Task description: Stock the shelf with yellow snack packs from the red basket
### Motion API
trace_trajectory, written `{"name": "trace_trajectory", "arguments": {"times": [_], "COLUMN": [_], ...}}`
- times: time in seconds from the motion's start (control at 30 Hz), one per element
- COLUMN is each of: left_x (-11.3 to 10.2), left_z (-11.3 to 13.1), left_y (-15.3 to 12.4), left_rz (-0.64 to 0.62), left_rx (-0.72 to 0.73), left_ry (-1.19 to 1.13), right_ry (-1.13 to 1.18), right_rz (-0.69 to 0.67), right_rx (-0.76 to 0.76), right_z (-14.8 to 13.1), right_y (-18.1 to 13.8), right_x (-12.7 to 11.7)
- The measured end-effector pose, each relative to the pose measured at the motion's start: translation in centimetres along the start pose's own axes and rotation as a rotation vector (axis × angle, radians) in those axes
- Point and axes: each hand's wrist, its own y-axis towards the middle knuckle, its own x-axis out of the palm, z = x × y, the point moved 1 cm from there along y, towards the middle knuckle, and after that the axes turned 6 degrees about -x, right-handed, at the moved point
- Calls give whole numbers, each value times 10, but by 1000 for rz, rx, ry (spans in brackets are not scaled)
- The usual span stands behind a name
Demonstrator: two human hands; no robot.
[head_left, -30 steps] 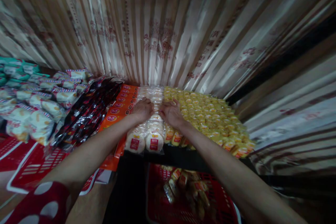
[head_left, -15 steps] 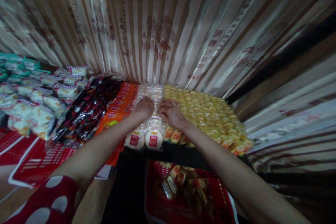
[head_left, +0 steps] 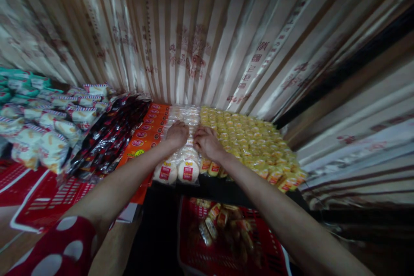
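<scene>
Striped cream-and-brown glossy sheeting (head_left: 200, 30) is hung behind the display, printed with red characters that are too blurred to be read. At the middle of the dark shelf (head_left: 223, 189), a double row of round white cakes in clear wrappers (head_left: 188, 168) is laid from front to back; each front packet is marked with a red label whose writing cannot be made out.

The left hand (head_left: 177, 133) is set knuckles-up on the left row, and the right hand (head_left: 206, 141) is set just beside it on the right row, both arms stretched forward and nearly meeting. The fingers of both hands are curled down onto the wrappers; whether a packet is pinched cannot be told. A red sleeve with white dots (head_left: 54, 250) is seen on the left arm.

Small yellow packets (head_left: 255, 142) are packed against the cakes on the right, and flat orange packets with red oval logos (head_left: 147, 131) on the left. Beyond those, dark red-and-black packets (head_left: 110, 138), white packs with striped edges (head_left: 54, 131) and green packs (head_left: 16, 84) are heaped. A red plastic basket of wrapped snacks (head_left: 194, 258) is placed under the shelf.
</scene>
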Motion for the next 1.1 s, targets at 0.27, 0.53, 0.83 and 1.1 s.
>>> {"name": "trace_trajectory", "arguments": {"times": [0.27, 0.53, 0.83, 1.1], "left_x": [-6, -5, -6, -6], "left_z": [-9, 3, 4, 5], "left_y": [-16, -8, -11, -17], "left_rz": [33, -88, -97, -38], "left_rx": [153, 156, 128, 88], "left_ry": [-74, 33, 42, 6], "right_ry": [-55, -6, 36, 29], "right_rz": [16, 66, -12, 91], "right_rx": [60, -22, 72, 23], "right_z": [-2, -10, -6, -11], "right_y": [-1, -13, -16, -19], "right_x": [-3, -12, -1, 5]}}
